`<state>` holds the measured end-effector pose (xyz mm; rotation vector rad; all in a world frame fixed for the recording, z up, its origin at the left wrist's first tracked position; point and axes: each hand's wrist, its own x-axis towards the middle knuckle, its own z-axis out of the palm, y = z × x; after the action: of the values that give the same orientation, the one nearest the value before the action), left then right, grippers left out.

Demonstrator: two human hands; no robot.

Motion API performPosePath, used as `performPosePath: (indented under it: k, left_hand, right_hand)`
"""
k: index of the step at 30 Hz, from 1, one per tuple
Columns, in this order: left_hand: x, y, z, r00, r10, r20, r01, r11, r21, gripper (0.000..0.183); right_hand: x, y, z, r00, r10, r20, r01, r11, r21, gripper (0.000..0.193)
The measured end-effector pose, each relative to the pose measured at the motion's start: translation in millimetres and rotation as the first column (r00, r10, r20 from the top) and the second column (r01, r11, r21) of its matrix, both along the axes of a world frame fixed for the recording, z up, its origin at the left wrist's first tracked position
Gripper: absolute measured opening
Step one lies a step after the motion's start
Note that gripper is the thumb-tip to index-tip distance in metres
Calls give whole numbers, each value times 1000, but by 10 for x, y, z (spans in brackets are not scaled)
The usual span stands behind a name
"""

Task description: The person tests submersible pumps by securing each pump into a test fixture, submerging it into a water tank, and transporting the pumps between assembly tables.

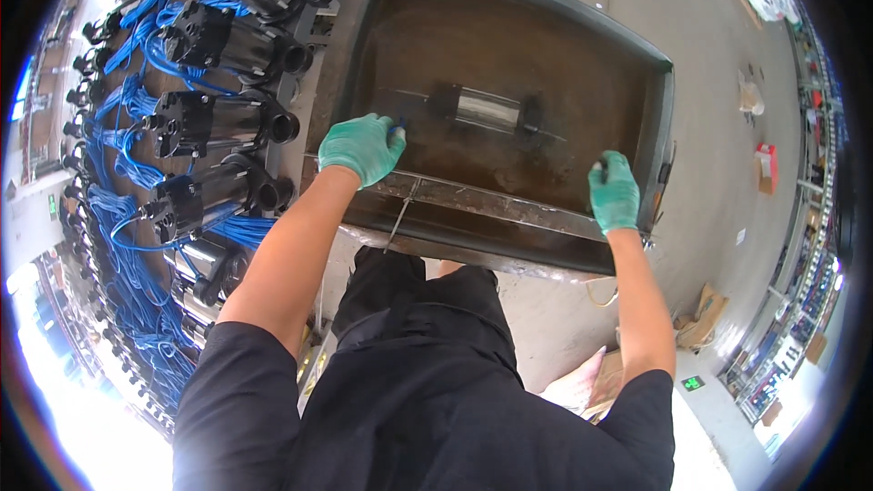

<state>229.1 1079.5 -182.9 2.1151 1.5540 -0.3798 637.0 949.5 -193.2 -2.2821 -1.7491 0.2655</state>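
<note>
A metal tank (668, 109) of murky brown liquid stands before me. In it lies a shiny metal cylinder (488, 109) with dark ends, and thin rods or lines run out from both sides. My left hand (362, 147), in a green glove, is over the tank's near left part. Its fingers are curled, with a small dark-blue bit between thumb and forefinger; what it is cannot be made out. My right hand (614, 193), also green-gloved, is closed above the near right corner; whatever its curled fingers hold is hidden.
A metal bar (491, 200) spans the tank's near side, with a thin rod (403, 214) lying across it. To the left, several black-and-silver pumps (218, 123) with coiled blue cables (136, 150) stand in rows. A red-and-white box (767, 168) is on the floor at the right.
</note>
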Motion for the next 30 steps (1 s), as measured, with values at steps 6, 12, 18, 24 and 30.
performPosePath:
  k: [6, 12, 18, 24, 30]
  left_hand:
    - [35, -17, 13, 1000, -13, -26, 14, 998, 55, 34]
    - [67, -44, 12, 998, -12, -61, 18, 995, 95, 33]
    - [77, -54, -7, 995, -16, -95, 27, 994, 110, 34]
    - [90, -73, -4, 995, -27, -99, 40, 990, 135, 34]
    - [79, -75, -26, 994, -7, -112, 23, 989, 145, 34]
  right_hand:
    - [888, -637, -151, 993, -60, -97, 61, 998, 8, 21]
    - [893, -540, -184, 943, -274, -188, 250, 958, -138, 27]
    - [837, -498, -119, 941, -333, -67, 311, 924, -222, 40]
    - [794, -460, -24, 942, -335, 3, 323, 906, -273, 43]
    - [780, -449, 16, 939, -344, 22, 335, 897, -288, 43]
